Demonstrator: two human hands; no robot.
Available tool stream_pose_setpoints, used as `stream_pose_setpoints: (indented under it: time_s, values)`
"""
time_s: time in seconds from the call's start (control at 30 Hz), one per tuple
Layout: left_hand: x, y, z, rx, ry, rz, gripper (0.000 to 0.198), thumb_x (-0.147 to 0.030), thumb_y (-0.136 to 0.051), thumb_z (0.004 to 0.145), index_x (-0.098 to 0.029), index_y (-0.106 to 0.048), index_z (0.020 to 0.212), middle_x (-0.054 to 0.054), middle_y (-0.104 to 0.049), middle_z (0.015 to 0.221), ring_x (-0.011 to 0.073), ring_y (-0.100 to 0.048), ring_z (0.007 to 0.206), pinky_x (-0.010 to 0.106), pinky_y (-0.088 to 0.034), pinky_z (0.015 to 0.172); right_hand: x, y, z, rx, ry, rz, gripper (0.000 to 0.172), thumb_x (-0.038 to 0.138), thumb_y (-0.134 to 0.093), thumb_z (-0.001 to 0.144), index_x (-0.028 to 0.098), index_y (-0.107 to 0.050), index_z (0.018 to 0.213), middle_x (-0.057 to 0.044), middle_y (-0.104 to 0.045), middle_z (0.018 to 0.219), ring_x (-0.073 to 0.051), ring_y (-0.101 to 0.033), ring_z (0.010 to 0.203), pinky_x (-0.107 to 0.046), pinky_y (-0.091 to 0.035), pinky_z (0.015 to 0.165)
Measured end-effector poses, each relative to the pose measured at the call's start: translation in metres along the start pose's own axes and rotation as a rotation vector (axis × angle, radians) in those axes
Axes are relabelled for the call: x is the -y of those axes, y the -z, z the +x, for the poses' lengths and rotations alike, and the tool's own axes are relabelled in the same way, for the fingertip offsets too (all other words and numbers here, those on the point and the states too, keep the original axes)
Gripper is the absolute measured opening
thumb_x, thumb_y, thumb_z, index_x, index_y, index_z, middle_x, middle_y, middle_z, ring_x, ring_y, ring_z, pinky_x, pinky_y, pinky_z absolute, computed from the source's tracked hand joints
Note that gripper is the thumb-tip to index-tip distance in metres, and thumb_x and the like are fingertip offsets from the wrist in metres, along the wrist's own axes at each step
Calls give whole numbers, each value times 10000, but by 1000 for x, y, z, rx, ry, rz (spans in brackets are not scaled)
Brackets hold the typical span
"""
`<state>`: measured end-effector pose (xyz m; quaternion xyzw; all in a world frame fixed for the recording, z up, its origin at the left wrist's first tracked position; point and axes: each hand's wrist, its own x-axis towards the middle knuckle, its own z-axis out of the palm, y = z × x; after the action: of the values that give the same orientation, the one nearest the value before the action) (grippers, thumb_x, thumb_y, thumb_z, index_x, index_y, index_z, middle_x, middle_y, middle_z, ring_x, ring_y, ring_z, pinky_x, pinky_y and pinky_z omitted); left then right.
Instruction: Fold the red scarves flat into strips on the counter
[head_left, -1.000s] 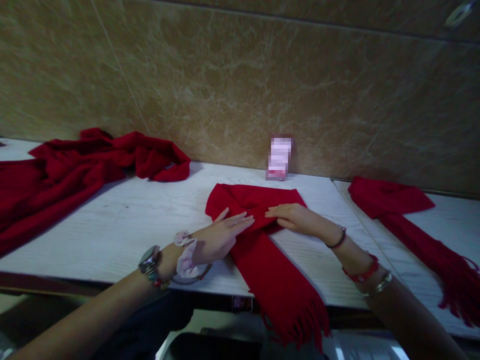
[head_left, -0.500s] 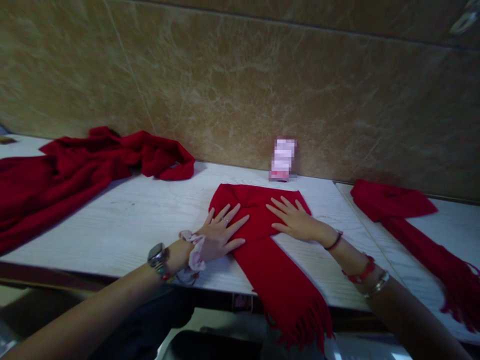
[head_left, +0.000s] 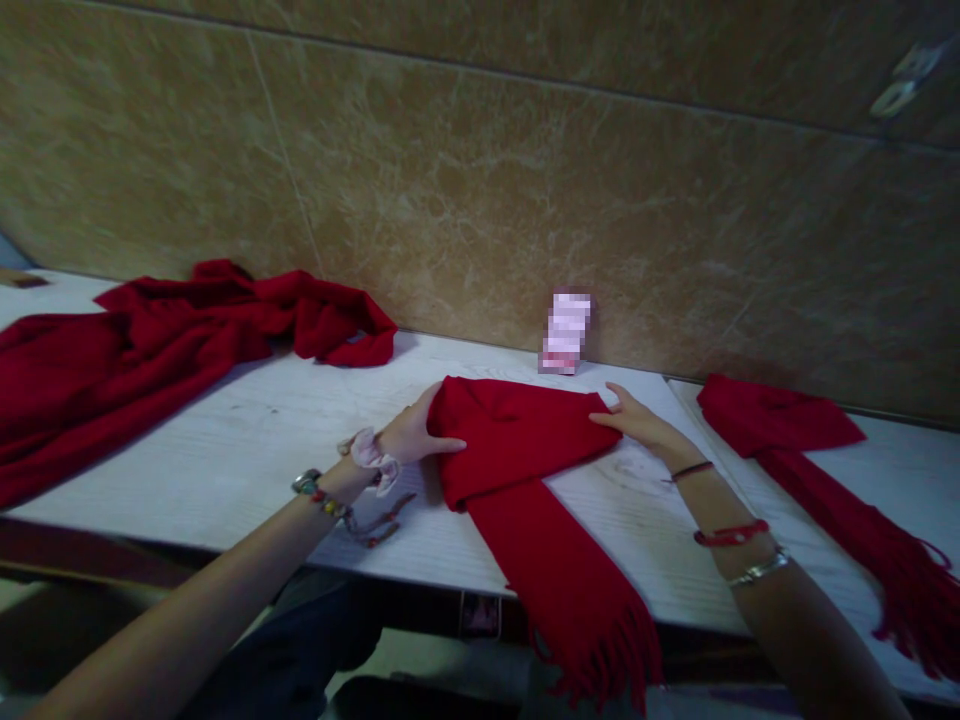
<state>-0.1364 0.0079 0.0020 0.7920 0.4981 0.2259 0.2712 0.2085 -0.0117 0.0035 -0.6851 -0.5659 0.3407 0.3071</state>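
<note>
Two bare forearms extend over the near edge of a white wood-grain table; between them the fringed end of a folded red scarf hangs past that edge; the rest of the scarf lies on the table, its strip running up at a slant to a wide folded band.

On the left wrist are a watch, a beaded bracelet and a pale pink scrunchie; on the right arm are a silver bracelet, a red bracelet and a thin dark band.

The left hand grips the band's left edge, thumb on top and the other fingers mostly hidden behind the cloth; the right hand touches the right corner, thumb on the cloth and one finger spread beyond it; I cannot tell whether it grips.

To the right lies a second fringed red scarf; to the left, a loose heap of red cloth; beyond the folded band, a pixelated upright object stands by the brown marbled wall.
</note>
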Motion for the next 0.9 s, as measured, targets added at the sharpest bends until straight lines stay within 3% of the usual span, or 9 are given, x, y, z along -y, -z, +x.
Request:
stream_pose_setpoints:
  time_s: [0.07,0.13,0.3,0.47,0.67,0.83,0.9]
  values:
    - [-1,-1,5,2,13,-24,1062,-469,-673,561,-56,-148,1387,192,-267,1424,270,-309,1297,367,-248,1086,3,4,-2,54,-45,206,814,198,-639,678,148,-226,1377,-104,-661,1024,-220,-652,873,-394,-524,821]
    - [-4,-1,9,13,-44,-19,1052,-450,-677,565,-63,-153,1391,185,-270,1424,268,-300,1301,374,-242,1086,6,8,-4,66,-31,333,715,118,-650,633,162,-366,1288,-78,-676,1001,-203,-653,873,-379,-528,833]
    - [-8,-2,20,70,-176,111,857,-458,-665,618,-139,-345,1346,142,-407,1333,276,-405,1214,405,-295,1045,0,18,-13,107,4,428,450,64,-637,606,178,-543,1031,-53,-696,960,-181,-653,884,-379,-514,877]
    - [-4,-12,28,-15,-292,122,793,-506,-671,629,-186,-416,1308,108,-371,1301,262,-381,1213,399,-260,1069,-11,26,-25,57,-15,488,573,51,-627,594,194,-492,1131,-44,-696,955,-179,-661,861,-384,-505,884]
    - [-27,-27,46,-41,-258,161,1027,-445,-746,523,-60,-298,1363,183,-355,1280,314,-336,1231,410,-220,1084,-19,48,-39,-77,21,512,693,76,-615,606,222,-400,1248,-65,-645,1070,-181,-654,872,-387,-510,864]
    - [-69,-54,64,138,-457,24,1078,-373,-693,589,-124,-63,1428,149,-273,1424,287,-306,1289,384,-256,1070,-24,93,-65,-210,124,454,668,114,-623,594,232,-425,1221,-62,-616,1121,-189,-617,965,-395,-476,902]
    - [-86,-71,67,221,-506,-2,1060,-358,-677,617,-160,-30,1433,121,-304,1422,269,-371,1260,359,-323,1032,-30,116,-78,-286,130,392,672,147,-644,585,230,-436,1218,-70,-600,1146,-199,-597,1002,-400,-463,915]
